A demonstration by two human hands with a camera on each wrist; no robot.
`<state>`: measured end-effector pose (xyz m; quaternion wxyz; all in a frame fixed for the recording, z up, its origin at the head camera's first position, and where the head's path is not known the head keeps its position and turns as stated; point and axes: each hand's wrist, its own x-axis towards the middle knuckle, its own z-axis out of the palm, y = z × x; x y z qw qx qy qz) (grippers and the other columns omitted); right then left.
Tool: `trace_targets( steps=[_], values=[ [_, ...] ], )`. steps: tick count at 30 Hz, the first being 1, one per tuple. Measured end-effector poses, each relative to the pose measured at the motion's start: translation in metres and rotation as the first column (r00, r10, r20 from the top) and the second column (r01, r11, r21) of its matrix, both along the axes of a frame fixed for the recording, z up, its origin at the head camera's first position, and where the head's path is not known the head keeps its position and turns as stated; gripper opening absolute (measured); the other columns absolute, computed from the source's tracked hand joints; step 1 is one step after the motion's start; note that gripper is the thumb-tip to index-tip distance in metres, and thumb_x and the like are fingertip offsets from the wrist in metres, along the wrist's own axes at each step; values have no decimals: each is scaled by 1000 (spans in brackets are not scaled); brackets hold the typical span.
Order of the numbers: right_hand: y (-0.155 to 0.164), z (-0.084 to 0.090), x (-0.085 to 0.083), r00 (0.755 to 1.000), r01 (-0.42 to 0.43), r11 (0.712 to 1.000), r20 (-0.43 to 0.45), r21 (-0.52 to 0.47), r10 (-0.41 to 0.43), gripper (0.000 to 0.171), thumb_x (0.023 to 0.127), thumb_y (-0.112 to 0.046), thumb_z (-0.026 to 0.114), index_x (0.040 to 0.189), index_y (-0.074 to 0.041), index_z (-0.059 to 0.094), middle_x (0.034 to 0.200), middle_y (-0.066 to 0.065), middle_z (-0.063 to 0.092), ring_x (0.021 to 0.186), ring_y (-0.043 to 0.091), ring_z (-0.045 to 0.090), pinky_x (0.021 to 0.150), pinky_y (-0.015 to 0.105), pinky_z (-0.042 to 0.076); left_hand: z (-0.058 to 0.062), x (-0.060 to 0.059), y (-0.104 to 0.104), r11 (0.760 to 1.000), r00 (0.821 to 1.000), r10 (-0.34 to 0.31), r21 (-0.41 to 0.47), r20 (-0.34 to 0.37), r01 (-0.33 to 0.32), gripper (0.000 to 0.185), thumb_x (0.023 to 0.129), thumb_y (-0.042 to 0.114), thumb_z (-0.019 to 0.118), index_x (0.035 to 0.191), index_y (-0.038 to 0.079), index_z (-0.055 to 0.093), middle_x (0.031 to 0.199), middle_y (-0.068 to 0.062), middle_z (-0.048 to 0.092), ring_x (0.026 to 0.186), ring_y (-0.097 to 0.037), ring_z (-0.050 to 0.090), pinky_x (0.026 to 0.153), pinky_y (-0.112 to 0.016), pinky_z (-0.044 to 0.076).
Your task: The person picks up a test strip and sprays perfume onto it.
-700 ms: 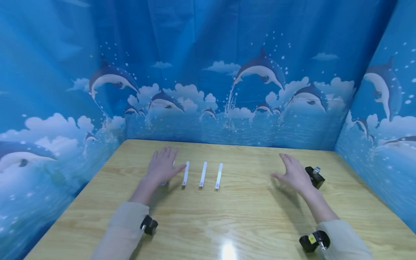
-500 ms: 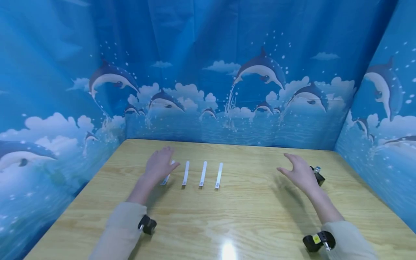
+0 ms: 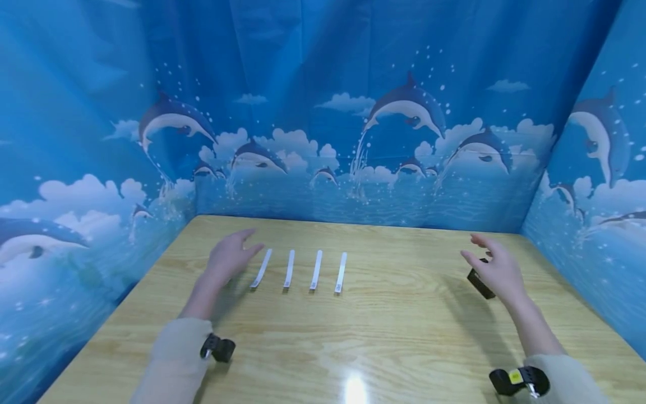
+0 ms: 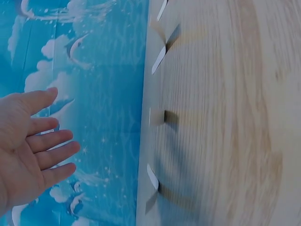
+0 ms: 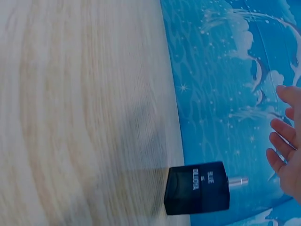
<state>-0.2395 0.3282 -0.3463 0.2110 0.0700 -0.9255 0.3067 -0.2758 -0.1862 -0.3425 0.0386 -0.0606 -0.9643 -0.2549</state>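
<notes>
Several white paper strips lie side by side on the wooden table, left of centre. My left hand hovers just left of the leftmost strip, fingers straight and spread, holding nothing. In the left wrist view the left hand is open in front of the blue backdrop, with the strips off to its right. My right hand floats open at the right, above a small black bottle that it partly hides. The right wrist view shows the black bottle lying on the table, with the fingertips apart from it.
Blue dolphin-print curtains wall the table at the back and on both sides. A black wrist camera sits on each sleeve. A lamp glare marks the table's near edge.
My left hand slid left off the strips, uncovering the leftmost one. My right hand moved right and a little toward me, now covering part of the black bottle.
</notes>
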Motion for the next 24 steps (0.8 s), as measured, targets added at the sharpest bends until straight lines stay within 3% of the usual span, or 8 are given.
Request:
trace_targets(
  steps=[4,7,10,12,15,21,24],
  values=[
    [16,-2,4,999,35,996,6,-78,-34,56,94,-30,53,136,5,39,130,30,44,115,45,39,90,56,35,-2,0,-9,996,1000,-6,84,22,4,64,94,45,47,142,3,35,139,-22,40,123,-41,39,99,-54,34],
    [28,-4,6,998,62,988,20,-143,-60,58,94,-32,54,138,2,38,134,25,43,118,32,41,96,38,37,-3,0,-16,990,999,-13,143,31,9,68,93,48,47,142,3,34,138,-23,40,123,-41,40,99,-53,36],
    [39,-8,8,998,67,970,22,-236,-63,56,92,-31,57,138,-4,41,128,2,52,107,6,48,86,12,38,-4,1,-23,984,999,-20,179,41,13,71,93,51,46,142,2,32,137,-25,40,124,-41,38,99,-53,35],
    [46,-12,8,999,37,949,17,-312,-33,53,92,-27,58,138,-8,43,118,-14,53,99,-7,46,76,3,36,-4,2,-28,981,999,-19,193,50,9,72,93,50,46,143,0,30,137,-26,39,124,-41,37,99,-54,35],
    [55,-17,6,999,-32,912,12,-410,41,49,92,-20,59,138,-15,44,108,-27,51,95,-12,46,75,2,36,-4,4,-35,978,998,-8,207,66,-6,71,94,48,46,142,-2,29,136,-28,40,123,-42,38,98,-54,36],
    [70,-29,5,981,-141,781,19,-608,192,44,91,-9,58,131,-25,48,107,-22,55,96,-11,50,77,3,36,-6,8,-45,970,993,26,238,119,-54,72,95,47,45,141,-5,27,134,-31,39,121,-43,39,97,-53,37],
    [77,-35,5,967,-168,726,30,-666,252,49,92,-7,56,137,-20,41,108,-22,55,98,-11,50,78,4,36,-8,9,-49,968,988,37,241,147,-72,74,94,49,43,142,-6,27,135,-31,38,121,-44,38,97,-54,37]
  ],
)
